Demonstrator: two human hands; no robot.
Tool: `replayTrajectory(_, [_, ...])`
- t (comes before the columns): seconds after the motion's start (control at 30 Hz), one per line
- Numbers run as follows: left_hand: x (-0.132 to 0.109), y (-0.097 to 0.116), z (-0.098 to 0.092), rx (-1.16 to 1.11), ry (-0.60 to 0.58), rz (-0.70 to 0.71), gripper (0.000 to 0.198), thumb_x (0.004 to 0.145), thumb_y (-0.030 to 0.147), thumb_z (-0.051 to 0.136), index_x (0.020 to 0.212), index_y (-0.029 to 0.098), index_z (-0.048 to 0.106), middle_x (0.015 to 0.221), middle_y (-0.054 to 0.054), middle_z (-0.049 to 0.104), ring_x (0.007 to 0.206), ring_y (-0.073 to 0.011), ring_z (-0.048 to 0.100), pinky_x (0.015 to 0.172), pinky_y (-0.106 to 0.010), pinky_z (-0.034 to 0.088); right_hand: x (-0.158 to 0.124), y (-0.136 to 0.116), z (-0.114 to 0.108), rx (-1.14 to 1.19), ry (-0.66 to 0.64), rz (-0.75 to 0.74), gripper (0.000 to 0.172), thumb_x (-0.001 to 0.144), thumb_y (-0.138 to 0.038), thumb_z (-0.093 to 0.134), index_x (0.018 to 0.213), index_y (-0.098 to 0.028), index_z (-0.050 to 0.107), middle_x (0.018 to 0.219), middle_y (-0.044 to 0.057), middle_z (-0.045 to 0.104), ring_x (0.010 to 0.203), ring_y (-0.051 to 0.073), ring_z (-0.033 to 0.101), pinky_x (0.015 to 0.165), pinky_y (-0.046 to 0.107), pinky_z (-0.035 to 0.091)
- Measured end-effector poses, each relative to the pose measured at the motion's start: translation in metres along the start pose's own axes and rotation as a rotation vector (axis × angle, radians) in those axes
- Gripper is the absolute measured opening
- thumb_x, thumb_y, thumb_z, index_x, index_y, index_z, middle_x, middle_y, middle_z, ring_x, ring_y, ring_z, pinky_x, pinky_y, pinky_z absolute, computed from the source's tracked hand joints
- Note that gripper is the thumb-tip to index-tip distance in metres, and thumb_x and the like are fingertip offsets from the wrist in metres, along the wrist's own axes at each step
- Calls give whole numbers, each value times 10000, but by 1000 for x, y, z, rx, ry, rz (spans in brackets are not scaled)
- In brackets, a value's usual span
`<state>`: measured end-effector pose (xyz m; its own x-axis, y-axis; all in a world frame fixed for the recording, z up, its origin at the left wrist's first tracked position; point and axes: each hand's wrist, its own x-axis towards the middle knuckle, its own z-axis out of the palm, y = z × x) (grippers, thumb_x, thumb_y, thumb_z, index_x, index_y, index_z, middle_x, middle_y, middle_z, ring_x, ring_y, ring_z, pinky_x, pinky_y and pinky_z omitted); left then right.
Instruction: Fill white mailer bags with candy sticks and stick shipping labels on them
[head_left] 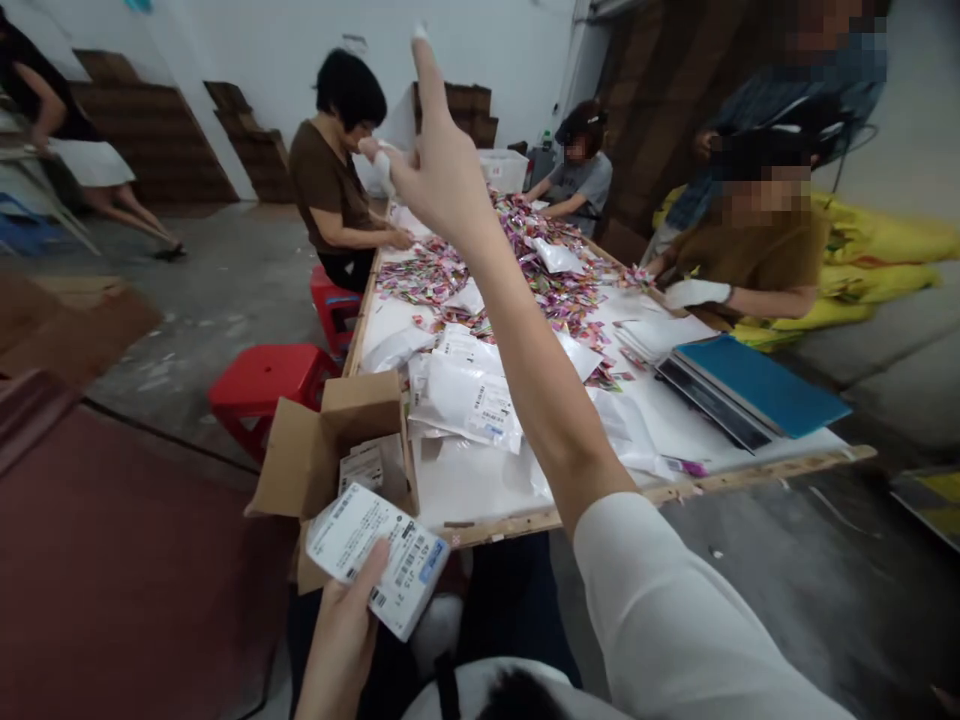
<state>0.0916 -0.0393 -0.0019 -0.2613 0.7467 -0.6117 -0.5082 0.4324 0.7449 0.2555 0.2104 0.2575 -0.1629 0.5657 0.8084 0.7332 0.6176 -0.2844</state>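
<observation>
My left hand (346,612) grips a thick stack of printed shipping labels (379,555), thumb on top, just in front of an open cardboard box (300,465). More printed labels (361,468) stick up inside that box. My right hand (446,180) is raised at the end of an outstretched arm, high over the table. Its index finger points up and away and its thumb stands apart; both tips wear white covers. It holds nothing that I can see. Below the arm lie white mailing bags with labels (469,400), on the white tabletop (480,490).
A large heap of small colourful packets (540,270) covers the table's middle. A blue-topped flat device (757,385) sits at the right edge. Several people work around the table. Red stools (270,378) stand along its left side, and yellow sacks (862,260) lie at the right.
</observation>
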Motion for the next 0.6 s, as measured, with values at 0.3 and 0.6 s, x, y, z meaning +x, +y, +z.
replayTrajectory(0.3, [-6,-12,-13,-7,-31,-60,157,807,114,705,960,82,720,837,-152,774,794,-297,758,754,-380,625,-149,69,115,-306,-648,249,330,960,-194,509,1256,-89,610,1193,158,659,1113,203,619,958,292,453])
replayTrajectory(0.6, [17,-22,-29,-33,-112,-150,432,603,372,897,914,120,733,845,-168,776,959,-390,723,798,-436,616,-127,87,209,-436,-742,128,374,916,-57,520,1288,-84,545,1306,227,568,1192,241,551,998,436,413])
